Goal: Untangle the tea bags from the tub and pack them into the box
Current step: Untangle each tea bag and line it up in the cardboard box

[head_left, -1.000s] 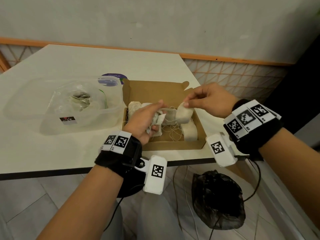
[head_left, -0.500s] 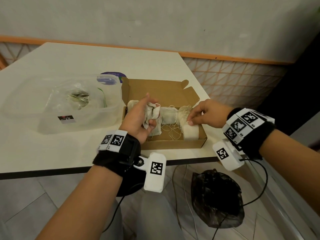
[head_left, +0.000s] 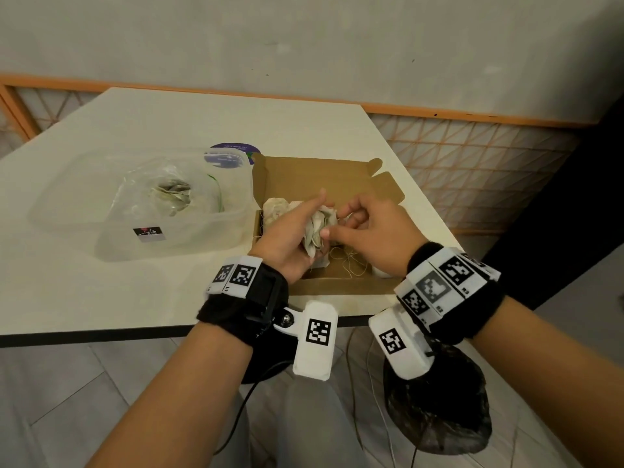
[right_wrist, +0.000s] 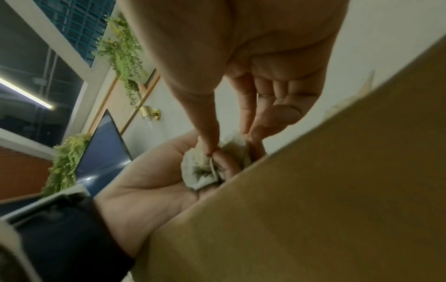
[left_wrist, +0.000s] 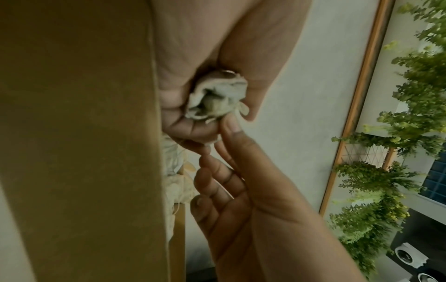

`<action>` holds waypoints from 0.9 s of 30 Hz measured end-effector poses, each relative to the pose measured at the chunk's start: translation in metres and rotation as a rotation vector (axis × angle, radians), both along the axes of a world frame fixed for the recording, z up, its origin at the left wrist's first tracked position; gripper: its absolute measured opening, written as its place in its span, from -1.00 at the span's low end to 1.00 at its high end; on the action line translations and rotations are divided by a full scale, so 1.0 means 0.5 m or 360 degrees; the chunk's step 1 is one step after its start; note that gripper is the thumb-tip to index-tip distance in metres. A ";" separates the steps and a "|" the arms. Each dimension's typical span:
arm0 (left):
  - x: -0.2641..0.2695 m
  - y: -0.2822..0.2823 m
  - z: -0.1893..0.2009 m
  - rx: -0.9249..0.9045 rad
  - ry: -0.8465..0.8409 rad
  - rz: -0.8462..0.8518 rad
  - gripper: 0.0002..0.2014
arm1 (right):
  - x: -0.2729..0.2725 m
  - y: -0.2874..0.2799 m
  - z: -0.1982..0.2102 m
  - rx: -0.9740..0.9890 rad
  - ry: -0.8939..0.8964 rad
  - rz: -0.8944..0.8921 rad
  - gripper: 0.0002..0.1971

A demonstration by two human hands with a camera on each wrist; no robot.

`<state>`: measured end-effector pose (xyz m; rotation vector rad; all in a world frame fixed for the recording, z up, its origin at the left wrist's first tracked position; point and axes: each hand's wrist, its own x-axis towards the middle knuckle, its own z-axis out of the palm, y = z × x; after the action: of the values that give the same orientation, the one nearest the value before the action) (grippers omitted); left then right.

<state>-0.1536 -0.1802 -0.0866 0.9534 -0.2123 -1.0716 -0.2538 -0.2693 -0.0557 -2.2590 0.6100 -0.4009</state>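
Over the open cardboard box (head_left: 337,287) my left hand (head_left: 299,228) grips a crumpled clump of tea bags (head_left: 317,228). My right hand (head_left: 342,226) meets it from the right, thumb and forefinger pinching the edge of the clump (left_wrist: 217,95). From the right wrist, the thumb presses on the clump (right_wrist: 200,171) lying in the left palm (right_wrist: 149,183). More tea bags (head_left: 275,209) and loose strings (head_left: 347,261) lie in the box. The clear plastic tub (head_left: 84,214) stands left of the box, with a plastic bag of tea bags (head_left: 172,194) inside.
A purple round lid (head_left: 236,152) lies behind the tub. The box sits near the table's front edge (head_left: 101,336) and right corner. Under the table are a black bag (head_left: 439,407) and cables. A wall with an orange lattice runs behind.
My right hand set a tea bag down at the right side of the box, then moved left to the clump. My left hand kept its grip and raised the clump slightly.
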 end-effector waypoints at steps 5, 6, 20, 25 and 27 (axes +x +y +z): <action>-0.002 -0.002 -0.003 -0.0031 -0.0047 0.0022 -0.97 | 0.004 -0.022 -0.012 0.0489 -0.0102 -0.0120 -0.74; -0.002 -0.002 -0.002 -0.0046 -0.0034 0.0026 -0.96 | 0.004 -0.025 -0.014 0.0490 -0.0117 -0.0120 -0.78; 0.004 -0.001 -0.004 -0.0044 0.0032 0.0108 -0.92 | -0.036 -0.083 0.028 0.0916 -0.0396 0.0067 -0.86; -0.008 -0.002 -0.003 0.0066 -0.0358 -0.0215 -0.71 | -0.029 -0.083 0.045 0.0755 -0.0202 0.0311 -0.85; -0.011 -0.003 -0.003 0.0059 -0.0394 -0.0295 -0.85 | -0.021 -0.084 0.050 0.0741 -0.0190 0.0311 -0.80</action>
<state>-0.1593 -0.1816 -0.0881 1.1159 -0.4941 -1.1279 -0.2644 -0.3112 -0.0309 -1.8135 0.3692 -0.2612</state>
